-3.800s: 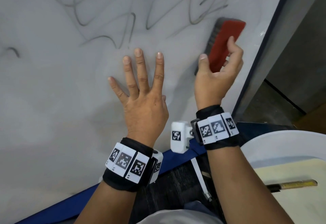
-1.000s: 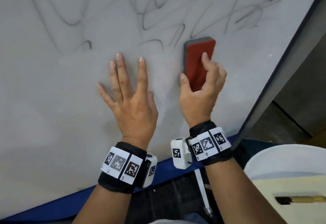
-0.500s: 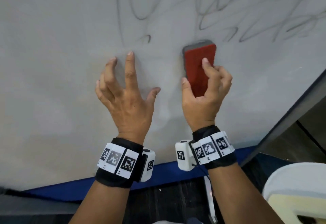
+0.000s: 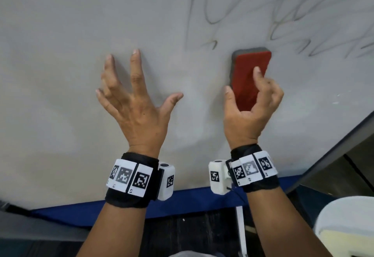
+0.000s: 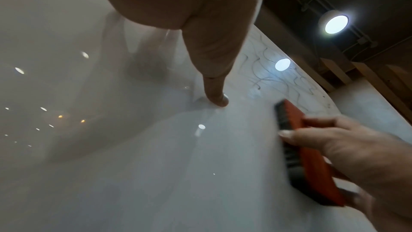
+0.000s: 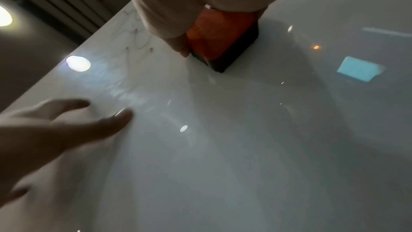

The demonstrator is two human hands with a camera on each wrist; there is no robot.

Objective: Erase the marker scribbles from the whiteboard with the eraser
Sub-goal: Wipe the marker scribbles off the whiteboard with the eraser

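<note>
A whiteboard point(image 4: 60, 54) fills the head view, with grey marker scribbles point(image 4: 283, 14) across its upper right. My right hand point(image 4: 251, 111) grips a red eraser point(image 4: 248, 74) with a dark felt side, held flat against the board just below the scribbles. The eraser point(image 5: 312, 156) and right hand point(image 5: 356, 156) also show in the left wrist view; the eraser point(image 6: 220, 38) shows under my fingers in the right wrist view. My left hand point(image 4: 133, 103) is spread to the left of the eraser, fingertips point(image 4: 135, 52) touching the board, palm lifted off it, holding nothing.
A blue frame edge point(image 4: 192, 202) runs along the board's bottom. A dark frame edge point(image 4: 334, 141) slants along its right side. A white round container point(image 4: 344, 222) sits at the lower right. Ceiling lights reflect on the glossy board point(image 6: 223, 147).
The view has shifted left, so the scribbles sit further right. My left hand went from lying flat to resting on its fingertips. The eraser has slid left along the board, still upright.
</note>
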